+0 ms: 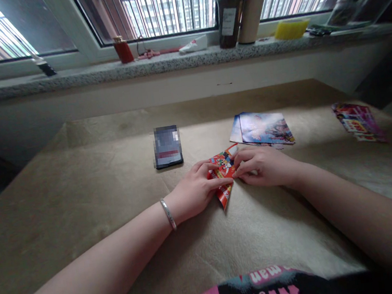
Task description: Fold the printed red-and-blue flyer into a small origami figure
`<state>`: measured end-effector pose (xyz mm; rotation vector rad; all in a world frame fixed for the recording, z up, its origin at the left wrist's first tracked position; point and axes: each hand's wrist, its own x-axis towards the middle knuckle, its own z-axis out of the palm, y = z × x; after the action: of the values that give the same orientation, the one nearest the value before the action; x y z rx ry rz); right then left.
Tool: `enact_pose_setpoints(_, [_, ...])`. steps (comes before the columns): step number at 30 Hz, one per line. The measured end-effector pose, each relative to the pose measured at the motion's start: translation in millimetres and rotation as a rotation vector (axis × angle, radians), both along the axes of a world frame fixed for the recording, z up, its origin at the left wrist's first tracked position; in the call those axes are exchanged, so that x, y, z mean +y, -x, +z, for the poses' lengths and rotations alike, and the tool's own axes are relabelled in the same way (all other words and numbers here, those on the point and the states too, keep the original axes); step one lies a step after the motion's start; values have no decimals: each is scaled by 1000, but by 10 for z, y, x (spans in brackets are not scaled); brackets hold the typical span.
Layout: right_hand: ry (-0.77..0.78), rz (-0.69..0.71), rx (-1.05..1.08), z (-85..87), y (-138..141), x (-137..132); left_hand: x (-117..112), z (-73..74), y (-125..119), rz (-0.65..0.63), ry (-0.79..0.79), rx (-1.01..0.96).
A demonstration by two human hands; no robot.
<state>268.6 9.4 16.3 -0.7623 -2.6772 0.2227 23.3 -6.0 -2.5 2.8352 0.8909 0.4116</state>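
Observation:
A small red printed paper (223, 172) with cartoon figures lies folded on the beige cloth-covered table (96, 190), one pointed corner aimed toward me. My left hand (197, 190), a silver bangle on its wrist, pinches the paper's left side with closed fingers. My right hand (266, 166) pinches the paper's right edge, fingertips meeting those of the left hand. Both hands rest on the cloth.
A dark phone (167, 146) lies flat behind the left hand. A stack of colourful printed sheets (262, 129) sits behind the right hand, another bright sheet (358, 121) at far right. The stone windowsill (98, 73) holds a red lighter, a dark cup, a yellow object.

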Motion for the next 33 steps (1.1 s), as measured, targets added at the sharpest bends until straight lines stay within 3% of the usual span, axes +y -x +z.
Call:
enact_pose_setpoints(6, [-57,-38,-107,39,-1,-25,-3,6,9,-1,27,5])
enact_pose_setpoints(16, [48,-194,-111,-23,-72,19,-4,5,0,6,35,4])
enact_pose_setpoints(33, [-84,-412,-183,-39,-23,-16,-6,14,-4,-2,34,-12])
